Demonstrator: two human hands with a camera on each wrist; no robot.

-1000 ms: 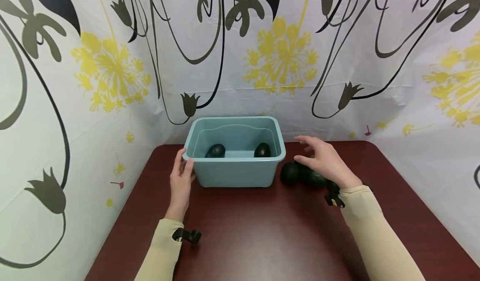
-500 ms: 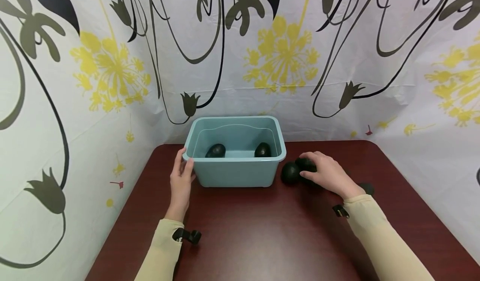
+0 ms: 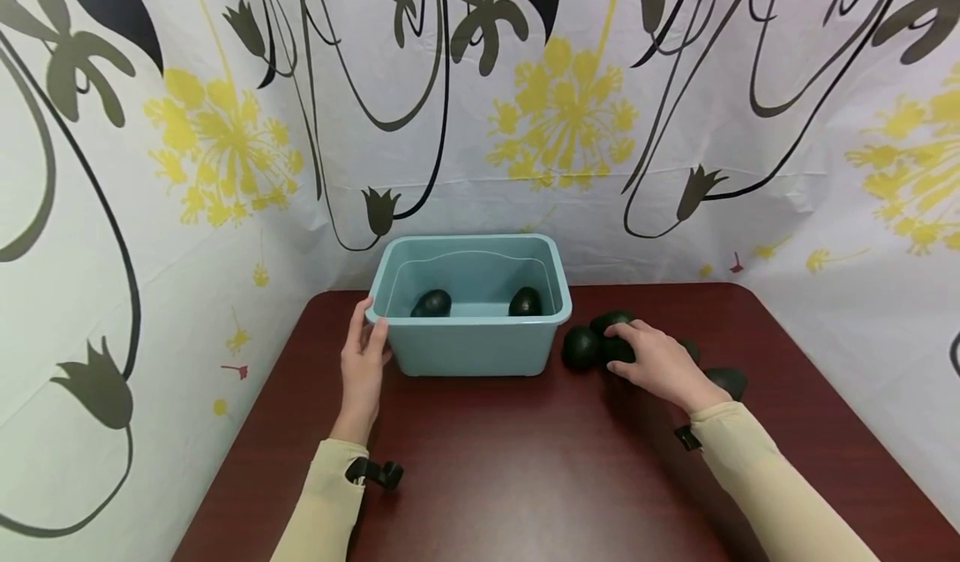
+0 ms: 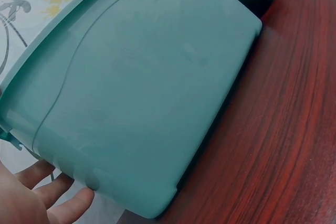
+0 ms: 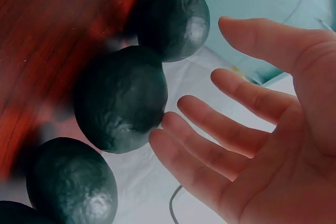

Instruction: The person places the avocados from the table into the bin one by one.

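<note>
A light teal plastic bin (image 3: pixel 474 347) stands at the back of the table. Inside it lie two dark green avocados, one on the left (image 3: pixel 432 303) and one on the right (image 3: pixel 525 302). My left hand (image 3: pixel 362 378) rests against the bin's left front corner, its fairly straight fingers touching the side wall in the left wrist view. Several more avocados lie in a group right of the bin, among them a round one (image 3: pixel 581 348) nearest it. Over this group hovers my right hand (image 3: pixel 660 366), fingers spread, with fingertips close to a large avocado (image 5: pixel 121 99) and nothing gripped.
The dark red wooden table (image 3: pixel 480 470) reaches back to a white patterned curtain (image 3: pixel 480 162) close behind the bin. Another avocado (image 3: pixel 727 381) lies beside the right wrist, nearer the table's right side.
My right hand has come down and moved slightly right and nearer over the avocados, uncovering more of them. The left hand and the bin have stayed in place.
</note>
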